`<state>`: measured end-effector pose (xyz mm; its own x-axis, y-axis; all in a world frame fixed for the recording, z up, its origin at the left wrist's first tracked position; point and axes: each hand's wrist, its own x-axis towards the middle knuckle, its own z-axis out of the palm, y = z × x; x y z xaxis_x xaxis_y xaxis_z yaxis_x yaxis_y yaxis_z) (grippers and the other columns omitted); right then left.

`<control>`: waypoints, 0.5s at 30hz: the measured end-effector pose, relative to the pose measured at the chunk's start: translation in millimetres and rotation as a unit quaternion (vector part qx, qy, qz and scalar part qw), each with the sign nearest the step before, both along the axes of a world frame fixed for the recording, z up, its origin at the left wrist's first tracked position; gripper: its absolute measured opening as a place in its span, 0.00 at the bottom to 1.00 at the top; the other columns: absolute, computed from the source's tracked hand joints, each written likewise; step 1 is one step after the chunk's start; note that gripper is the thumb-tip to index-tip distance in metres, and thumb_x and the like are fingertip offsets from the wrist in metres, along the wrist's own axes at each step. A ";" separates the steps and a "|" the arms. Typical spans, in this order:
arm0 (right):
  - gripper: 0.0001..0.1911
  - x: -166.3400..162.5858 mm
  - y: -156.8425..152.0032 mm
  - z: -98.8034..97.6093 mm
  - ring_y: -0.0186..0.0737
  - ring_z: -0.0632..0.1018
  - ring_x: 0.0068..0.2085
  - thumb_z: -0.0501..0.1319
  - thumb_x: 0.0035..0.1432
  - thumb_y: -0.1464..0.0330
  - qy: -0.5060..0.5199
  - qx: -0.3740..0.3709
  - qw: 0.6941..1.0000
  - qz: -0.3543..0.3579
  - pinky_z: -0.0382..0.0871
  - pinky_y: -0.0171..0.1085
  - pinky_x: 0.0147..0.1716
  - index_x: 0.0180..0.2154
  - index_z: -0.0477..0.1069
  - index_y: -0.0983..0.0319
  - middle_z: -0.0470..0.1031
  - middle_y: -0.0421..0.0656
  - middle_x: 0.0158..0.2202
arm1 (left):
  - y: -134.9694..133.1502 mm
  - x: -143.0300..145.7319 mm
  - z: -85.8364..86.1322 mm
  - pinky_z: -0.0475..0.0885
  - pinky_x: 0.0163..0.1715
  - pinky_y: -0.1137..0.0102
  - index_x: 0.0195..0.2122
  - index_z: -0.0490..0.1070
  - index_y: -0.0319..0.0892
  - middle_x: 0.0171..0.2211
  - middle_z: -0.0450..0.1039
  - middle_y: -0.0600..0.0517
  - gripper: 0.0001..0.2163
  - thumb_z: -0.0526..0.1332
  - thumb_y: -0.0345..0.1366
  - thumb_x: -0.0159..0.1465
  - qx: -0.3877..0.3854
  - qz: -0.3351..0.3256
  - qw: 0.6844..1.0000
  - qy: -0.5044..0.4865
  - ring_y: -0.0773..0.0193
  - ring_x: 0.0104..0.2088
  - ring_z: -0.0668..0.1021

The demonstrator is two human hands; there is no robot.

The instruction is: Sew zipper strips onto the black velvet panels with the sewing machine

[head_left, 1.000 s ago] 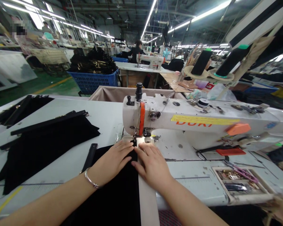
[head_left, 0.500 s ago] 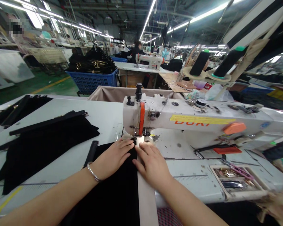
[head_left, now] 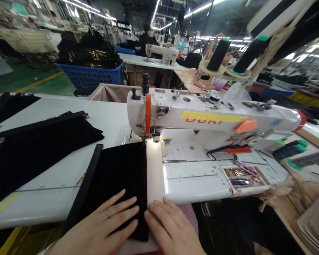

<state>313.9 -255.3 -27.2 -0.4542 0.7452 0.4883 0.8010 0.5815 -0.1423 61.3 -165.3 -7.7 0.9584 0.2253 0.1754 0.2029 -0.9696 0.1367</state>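
A black fabric panel (head_left: 117, 173) lies under the needle end of the white sewing machine (head_left: 170, 113), its right edge along a beige strip (head_left: 155, 173). My left hand (head_left: 110, 219) rests flat on the near part of the panel, fingers spread, a ring on one finger. On the near end of the beige strip lies my right hand (head_left: 171, 225), its fingers stretched out and fingertips close to the black edge. A dark bar (head_left: 89, 173) runs down the panel's left side. The presser foot (head_left: 145, 140) is at the panel's far right corner.
More black panels (head_left: 42, 145) lie on the table at left. A parts tray (head_left: 244, 180) with purple-handled scissors sits at right. Thread cones (head_left: 219, 55) stand behind the machine. A blue basket (head_left: 93, 78) of black pieces is beyond; a person sits at another machine.
Both hands have drawn back from beside the needle to the near end of the panel and strip. More of the black panel is uncovered. The camera view has shifted.
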 end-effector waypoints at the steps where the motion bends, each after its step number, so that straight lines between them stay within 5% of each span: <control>1: 0.17 -0.9 -0.5 -0.4 0.43 0.77 0.53 0.53 0.70 0.65 0.001 0.007 1.000 0.001 0.68 0.44 0.59 0.54 0.70 0.65 0.77 0.46 0.51 | -0.9 1.2 -0.5 0.46 0.70 0.56 0.54 0.71 0.47 0.59 0.70 0.54 0.24 0.60 0.25 0.57 0.012 0.004 1.000 -0.010 0.58 0.62 0.68; 8: 0.07 -13.5 3.5 -7.1 0.35 0.80 0.40 0.62 0.63 0.74 0.041 0.127 0.991 -0.024 0.74 0.38 0.51 0.42 0.75 0.60 0.80 0.39 0.38 | 4.7 3.1 19.1 0.50 0.69 0.61 0.52 0.72 0.47 0.56 0.73 0.55 0.20 0.59 0.25 0.59 0.029 -0.012 0.999 -0.039 0.63 0.59 0.71; 11: 0.07 -21.8 8.1 -5.0 0.34 0.80 0.33 0.61 0.62 0.76 0.065 0.169 0.982 -0.047 0.76 0.34 0.40 0.36 0.76 0.60 0.79 0.36 0.31 | 15.9 12.8 23.6 0.59 0.66 0.62 0.62 0.63 0.46 0.64 0.63 0.52 0.24 0.57 0.30 0.65 0.048 0.065 0.997 0.011 0.61 0.64 0.66; 15: 0.13 -32.5 15.4 -2.7 0.33 0.76 0.25 0.56 0.62 0.79 0.091 0.182 0.976 -0.075 0.72 0.34 0.29 0.30 0.75 0.61 0.76 0.35 0.24 | 35.7 31.0 13.3 0.58 0.65 0.53 0.68 0.52 0.47 0.68 0.56 0.51 0.27 0.56 0.38 0.69 0.072 0.133 0.988 0.038 0.56 0.66 0.61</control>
